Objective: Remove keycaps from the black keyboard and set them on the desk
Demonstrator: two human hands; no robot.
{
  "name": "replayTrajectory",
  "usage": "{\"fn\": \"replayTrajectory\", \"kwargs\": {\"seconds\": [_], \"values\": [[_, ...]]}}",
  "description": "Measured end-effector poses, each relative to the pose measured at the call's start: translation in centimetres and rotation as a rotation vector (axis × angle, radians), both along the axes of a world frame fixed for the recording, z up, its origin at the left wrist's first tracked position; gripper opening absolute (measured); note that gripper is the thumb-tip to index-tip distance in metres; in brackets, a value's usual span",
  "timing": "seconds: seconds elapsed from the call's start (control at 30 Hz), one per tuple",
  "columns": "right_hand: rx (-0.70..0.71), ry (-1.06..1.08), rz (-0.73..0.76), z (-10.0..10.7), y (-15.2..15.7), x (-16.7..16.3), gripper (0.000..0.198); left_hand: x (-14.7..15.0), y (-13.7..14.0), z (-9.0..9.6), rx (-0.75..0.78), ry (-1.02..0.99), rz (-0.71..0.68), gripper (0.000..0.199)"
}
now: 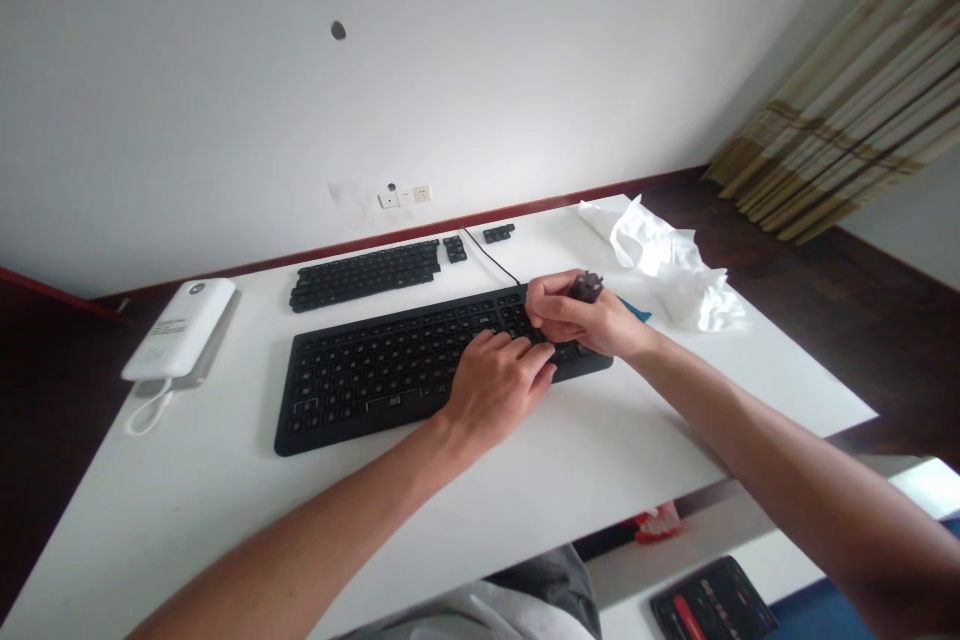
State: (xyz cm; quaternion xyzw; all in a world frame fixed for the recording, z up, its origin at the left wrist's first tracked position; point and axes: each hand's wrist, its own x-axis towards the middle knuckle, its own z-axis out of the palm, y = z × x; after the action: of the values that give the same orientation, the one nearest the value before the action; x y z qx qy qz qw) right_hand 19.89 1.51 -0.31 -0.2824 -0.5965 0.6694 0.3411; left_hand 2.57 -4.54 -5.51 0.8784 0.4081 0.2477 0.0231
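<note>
A black keyboard (375,370) with most keycaps off lies in front of me, its bare key sockets showing. My left hand (499,378) rests palm down on its right half, fingers loosely extended and touching it, with nothing visible held. Over the number-pad end, my right hand (566,310) is closed around a dark-handled tool (587,287), whose handle end sticks up out of the fist. The tool's working tip is hidden by the fingers. Behind the keyboard sit removed black keycaps (365,275), laid out in rows, with smaller groups of keycaps (454,249) beside them.
A white power bank (180,330) with a looped cable stands at the table's left. Crumpled white wrapping (660,250) and a blue piece (636,308) lie right. The keyboard's cord (491,258) runs toward the wall. A phone (712,602) rests below the front edge.
</note>
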Motion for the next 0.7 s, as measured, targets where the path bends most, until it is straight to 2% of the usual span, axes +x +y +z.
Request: {"fn": "replayTrajectory", "kwargs": {"seconds": [0.13, 0.43, 0.7], "values": [[-0.092, 0.146, 0.019, -0.3, 1.3, 0.8, 0.025, 0.1, -0.1, 0.1, 0.001, 0.035, -0.010, 0.030], [-0.148, 0.274, 0.088, -1.1, 2.5, 1.9, 0.025, 0.2, -0.2, 0.2, 0.002, 0.049, -0.009, 0.026], [-0.231, 0.301, -0.049, -1.5, 3.4, 2.2, 0.030, 0.3, -0.1, 0.4, -0.026, 0.050, -0.019, 0.026]]}}
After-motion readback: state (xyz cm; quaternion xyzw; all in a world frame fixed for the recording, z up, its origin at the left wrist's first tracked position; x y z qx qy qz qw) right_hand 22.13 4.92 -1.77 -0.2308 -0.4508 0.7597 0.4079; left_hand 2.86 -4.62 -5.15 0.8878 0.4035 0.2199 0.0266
